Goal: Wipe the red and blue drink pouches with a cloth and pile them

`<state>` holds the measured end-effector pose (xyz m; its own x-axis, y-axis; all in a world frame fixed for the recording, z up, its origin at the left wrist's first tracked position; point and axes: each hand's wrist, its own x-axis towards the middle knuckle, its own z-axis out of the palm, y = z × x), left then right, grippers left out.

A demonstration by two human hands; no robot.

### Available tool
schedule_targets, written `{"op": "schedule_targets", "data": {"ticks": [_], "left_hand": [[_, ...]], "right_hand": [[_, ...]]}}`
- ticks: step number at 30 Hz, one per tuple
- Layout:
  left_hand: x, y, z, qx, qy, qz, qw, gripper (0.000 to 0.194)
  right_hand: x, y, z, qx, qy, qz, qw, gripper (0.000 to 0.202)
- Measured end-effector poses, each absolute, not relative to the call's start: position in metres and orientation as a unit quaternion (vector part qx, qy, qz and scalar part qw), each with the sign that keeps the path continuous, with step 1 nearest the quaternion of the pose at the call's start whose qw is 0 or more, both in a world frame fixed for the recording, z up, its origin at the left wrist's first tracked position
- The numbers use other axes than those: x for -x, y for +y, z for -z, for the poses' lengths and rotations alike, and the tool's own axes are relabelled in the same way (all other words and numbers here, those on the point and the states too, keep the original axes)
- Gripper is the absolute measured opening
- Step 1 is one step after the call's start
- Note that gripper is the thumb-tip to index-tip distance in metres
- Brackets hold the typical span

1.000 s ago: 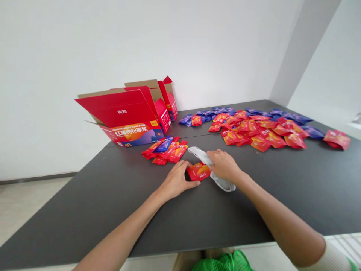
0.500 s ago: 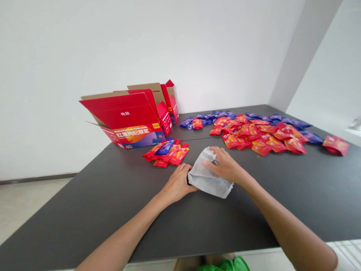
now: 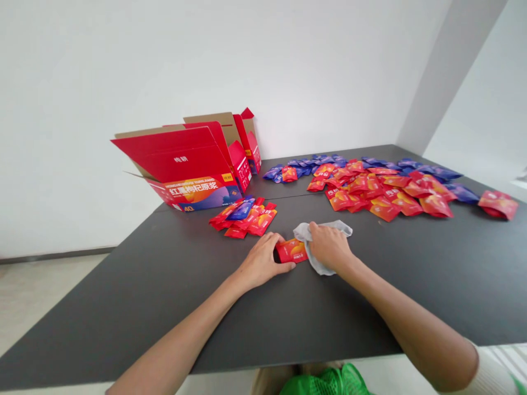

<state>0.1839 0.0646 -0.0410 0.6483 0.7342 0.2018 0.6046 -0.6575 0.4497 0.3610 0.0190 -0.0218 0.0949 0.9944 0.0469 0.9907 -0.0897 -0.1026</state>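
On the dark table lies a red pouch [image 3: 291, 250] with an orange print, held at its left end between the thumb and fingers of my left hand [image 3: 264, 258]. My right hand [image 3: 330, 247] is closed on a whitish cloth [image 3: 319, 266], bunched under its fingers and pressed against the pouch's right end, which the cloth covers. Just beyond my left hand rests a small pile of red pouches [image 3: 261, 220] with a blue pouch [image 3: 242, 209] on top.
Open red cartons [image 3: 197, 195] stand at the back left. A large heap of red pouches [image 3: 370, 192] spreads at the back right, with blue pouches [image 3: 428, 171] behind. A single red pouch [image 3: 498, 204] lies far right. Green mesh [image 3: 325, 381] shows below the table edge [image 3: 230, 368].
The cloth, spread out before, is now bunched in my right hand and lowered onto the pouch. The red pouch by my left hand has come into sight.
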Motion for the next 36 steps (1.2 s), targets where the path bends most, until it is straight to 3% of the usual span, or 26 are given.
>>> {"op": "schedule_targets", "data": {"ticks": [5, 10, 15, 21, 24, 31, 34, 36], "left_hand": [[-0.185, 0.066, 0.043, -0.896, 0.359, -0.193, 0.173, 0.038], [-0.186, 0.065, 0.042, -0.889, 0.379, -0.189, 0.172, 0.041], [-0.190, 0.065, 0.041, -0.890, 0.383, -0.181, 0.169, 0.039], [-0.190, 0.062, 0.037, -0.865, 0.427, -0.166, 0.207, 0.048], [-0.191, 0.063, 0.039, -0.845, 0.420, -0.206, 0.260, 0.051], [-0.190, 0.070, 0.040, -0.751, 0.378, -0.296, 0.454, 0.034], [-0.173, 0.084, 0.029, -0.706, 0.411, -0.377, 0.436, 0.036], [-0.154, 0.100, 0.022, -0.676, 0.452, -0.463, 0.352, 0.038]], "right_hand": [[-0.351, 0.013, 0.021, 0.610, -0.789, -0.046, 0.060, 0.030], [-0.360, 0.020, 0.020, 0.725, -0.688, -0.013, 0.039, 0.027], [-0.356, 0.018, 0.020, 0.613, -0.787, -0.028, 0.057, 0.030], [-0.376, 0.033, 0.025, 0.758, -0.649, -0.018, 0.055, 0.028], [-0.401, 0.042, 0.026, 0.798, -0.598, -0.034, 0.056, 0.029], [-0.419, 0.043, 0.023, 0.794, -0.600, -0.080, 0.060, 0.033], [-0.415, 0.041, 0.023, 0.782, -0.616, -0.077, 0.061, 0.032], [-0.414, 0.041, 0.023, 0.778, -0.621, -0.078, 0.054, 0.031]]}}
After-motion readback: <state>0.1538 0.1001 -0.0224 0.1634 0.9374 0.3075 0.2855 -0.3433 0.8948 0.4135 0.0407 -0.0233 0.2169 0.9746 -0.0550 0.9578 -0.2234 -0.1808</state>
